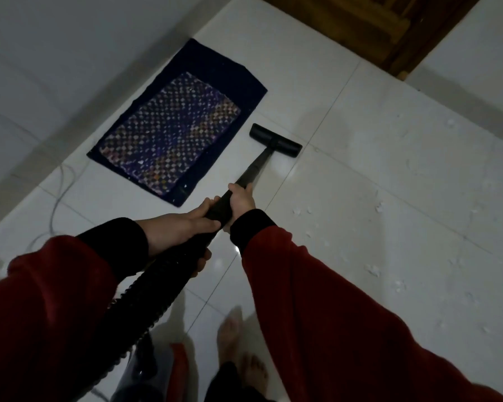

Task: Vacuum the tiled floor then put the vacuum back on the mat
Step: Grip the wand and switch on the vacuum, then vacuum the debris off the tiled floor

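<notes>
A black vacuum wand runs from my hands down to its flat floor head, which rests on the white tiled floor just right of the mat. The dark blue mat with a chequered centre lies flat by the wall. My right hand grips the wand further down. My left hand grips it where the ribbed black hose begins. The hose drops towards the vacuum body, dimly seen near my feet.
White scraps are scattered over the tiles on the right. A thin cable loops on the floor left of the mat. A dark wooden door stands at the top. My bare feet are at the bottom.
</notes>
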